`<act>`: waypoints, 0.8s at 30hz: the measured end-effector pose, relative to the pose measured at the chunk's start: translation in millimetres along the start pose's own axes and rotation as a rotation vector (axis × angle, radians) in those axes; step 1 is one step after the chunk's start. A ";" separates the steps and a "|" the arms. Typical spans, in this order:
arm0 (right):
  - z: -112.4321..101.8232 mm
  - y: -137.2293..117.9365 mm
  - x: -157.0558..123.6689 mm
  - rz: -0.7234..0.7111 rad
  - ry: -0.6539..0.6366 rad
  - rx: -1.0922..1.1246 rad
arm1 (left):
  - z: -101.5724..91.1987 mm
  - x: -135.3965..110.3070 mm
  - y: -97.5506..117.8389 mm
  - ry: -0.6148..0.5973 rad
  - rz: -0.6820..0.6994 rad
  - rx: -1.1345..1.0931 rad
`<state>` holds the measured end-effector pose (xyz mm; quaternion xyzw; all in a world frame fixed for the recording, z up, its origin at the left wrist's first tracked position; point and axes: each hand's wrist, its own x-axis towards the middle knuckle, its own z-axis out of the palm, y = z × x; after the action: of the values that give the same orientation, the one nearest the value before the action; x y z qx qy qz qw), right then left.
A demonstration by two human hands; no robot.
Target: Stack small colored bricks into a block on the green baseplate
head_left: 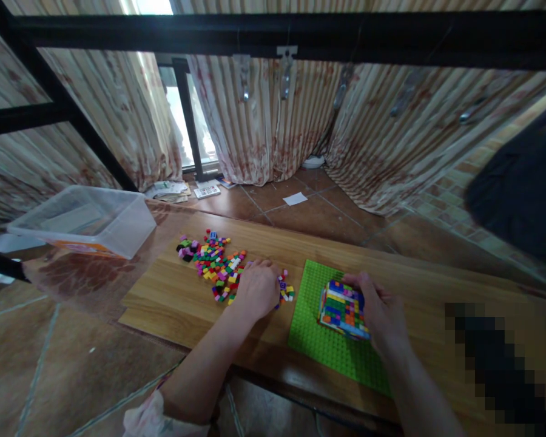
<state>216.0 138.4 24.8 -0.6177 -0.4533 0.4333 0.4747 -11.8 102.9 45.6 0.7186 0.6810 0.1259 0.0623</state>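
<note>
A loose heap of small coloured toy bricks (pixel 218 261) lies on the wooden board, spread in reds, yellows, greens, whites, pinks and blues. My left hand (pixel 259 285) reaches down at the heap's right end, its fingers curled and the fingertips hidden, so what they pinch does not show. To the right, a green studded baseplate (pixel 309 328) lies flat. Over it is a boxy toy-brick build (pixel 341 306) with a multicoloured top. My right hand (pixel 382 309) grips the build along its right side; that side is covered by the hand.
A clear plastic bin (pixel 131 227) stands left of the wooden board (pixel 159 303). Papers (pixel 168 191) and a white sheet (pixel 295 198) lie on the tiled floor beyond. A dark frame bar (pixel 300 33) crosses above, before the curtains (pixel 264 127). Something dark (pixel 523 182) juts in at the right.
</note>
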 end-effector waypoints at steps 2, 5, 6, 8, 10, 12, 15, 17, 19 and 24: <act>-1.4 2.0 1.7 0.008 -0.003 0.015 | -0.8 1.9 -4.5 0.021 -0.003 -0.069; -4.7 4.2 5.2 -0.021 0.022 0.012 | -3.8 5.0 -11.0 0.046 0.004 -0.256; -6.1 4.4 6.6 -0.039 0.033 0.008 | -4.8 6.1 -12.2 0.050 0.004 -0.345; -9.6 3.9 9.6 -0.082 0.051 0.015 | -6.2 8.2 -12.2 0.051 -0.021 -0.575; -13.2 2.1 12.5 -0.118 0.074 0.050 | -6.1 10.0 -8.8 0.037 -0.070 -0.826; -16.1 -0.7 14.4 -0.143 0.100 0.094 | -5.0 11.3 -2.7 -0.001 -0.143 -1.050; -18.3 -5.5 14.0 -0.176 0.100 0.135 | -4.3 11.3 9.6 -0.058 -0.276 -1.343; -18.5 -9.1 11.0 -0.233 0.052 0.148 | -5.4 9.8 18.7 -0.109 -0.327 -1.522; -18.2 -13.7 5.5 -0.318 -0.018 0.128 | -7.4 7.8 27.6 -0.195 -0.339 -1.669; -14.2 -29.4 -14.9 -0.512 -0.207 -0.012 | -10.2 5.2 44.8 -0.336 -0.294 -1.860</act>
<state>222.1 125.3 57.6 -0.4383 -0.6432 0.3572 0.5164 28.9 104.3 67.6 0.2971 0.3739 0.5028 0.7205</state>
